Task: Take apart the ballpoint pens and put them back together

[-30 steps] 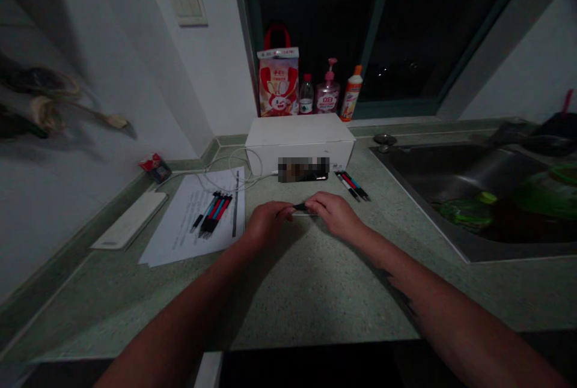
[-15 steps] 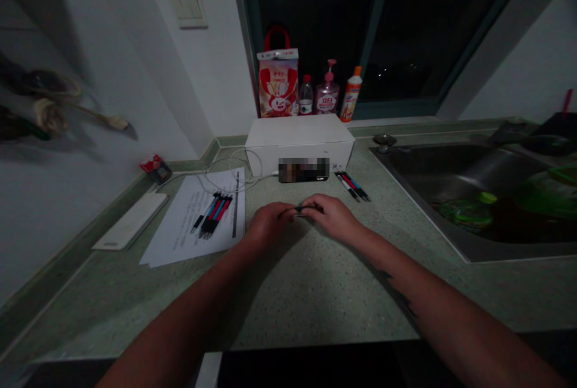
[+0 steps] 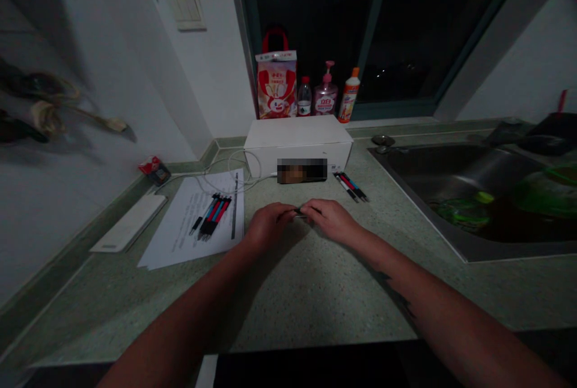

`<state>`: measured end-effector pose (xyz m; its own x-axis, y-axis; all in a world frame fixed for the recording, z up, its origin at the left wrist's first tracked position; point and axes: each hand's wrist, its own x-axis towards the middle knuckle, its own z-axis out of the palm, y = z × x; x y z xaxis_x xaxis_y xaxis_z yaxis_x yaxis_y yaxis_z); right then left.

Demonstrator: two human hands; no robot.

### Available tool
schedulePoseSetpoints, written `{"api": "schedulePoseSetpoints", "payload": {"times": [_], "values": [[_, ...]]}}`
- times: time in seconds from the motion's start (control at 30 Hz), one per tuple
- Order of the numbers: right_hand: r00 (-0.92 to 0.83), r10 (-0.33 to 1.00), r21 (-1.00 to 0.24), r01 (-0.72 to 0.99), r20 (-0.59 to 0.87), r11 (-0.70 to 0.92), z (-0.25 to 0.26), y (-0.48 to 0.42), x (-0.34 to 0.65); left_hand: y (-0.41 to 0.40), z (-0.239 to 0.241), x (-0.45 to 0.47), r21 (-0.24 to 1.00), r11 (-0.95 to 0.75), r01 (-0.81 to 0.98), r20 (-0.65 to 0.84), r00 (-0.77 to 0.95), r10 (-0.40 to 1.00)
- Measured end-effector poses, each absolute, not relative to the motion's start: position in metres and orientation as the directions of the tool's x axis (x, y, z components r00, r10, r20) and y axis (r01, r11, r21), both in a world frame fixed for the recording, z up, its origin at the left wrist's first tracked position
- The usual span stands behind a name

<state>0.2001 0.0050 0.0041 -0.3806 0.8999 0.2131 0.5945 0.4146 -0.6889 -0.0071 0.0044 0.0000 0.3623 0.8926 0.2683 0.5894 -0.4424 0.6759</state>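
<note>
In the middle of the counter my left hand (image 3: pixel 269 224) and my right hand (image 3: pixel 331 217) meet fingertip to fingertip. Both are closed on a thin, dark pen (image 3: pixel 298 212), which is mostly hidden by the fingers. To the left, a bunch of pens (image 3: pixel 213 217) with black, red and blue barrels rests on printed paper sheets (image 3: pixel 180 220). Several more pens (image 3: pixel 351 186) lie beyond my right hand, next to a white box. A phone (image 3: pixel 302 171) with a blurred screen leans against the box's front, with a white cable (image 3: pixel 259 179) running to it.
The white box (image 3: pixel 297 133) stands at the back, before a red bag (image 3: pixel 276 87) and several bottles (image 3: pixel 325 97). A metal sink (image 3: pixel 415 196) holding green items is on the right. A white flat case (image 3: pixel 130 223) and a small red carton (image 3: pixel 154 169) are by the left wall.
My hands stay together around the pen, with a slight shift of the right fingers. The whole view has moved a little; the other things lie as before.
</note>
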Motion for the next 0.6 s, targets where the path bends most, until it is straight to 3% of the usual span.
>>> {"api": "schedulePoseSetpoints", "payload": {"times": [0.4,0.6], "values": [[-0.355,0.895,-0.678,0.591,0.269,0.438,0.0038,0.0053,0.2001,0.0034,0.0028,-0.0073,0.712,-0.436,0.550,0.277,0.351,0.895],[-0.402,0.873,-0.606,0.632,0.276,0.483,0.0087,0.0032,0.2017,0.0102,0.0054,-0.0121,0.657,-0.411,0.632,0.318,0.262,0.911]]}}
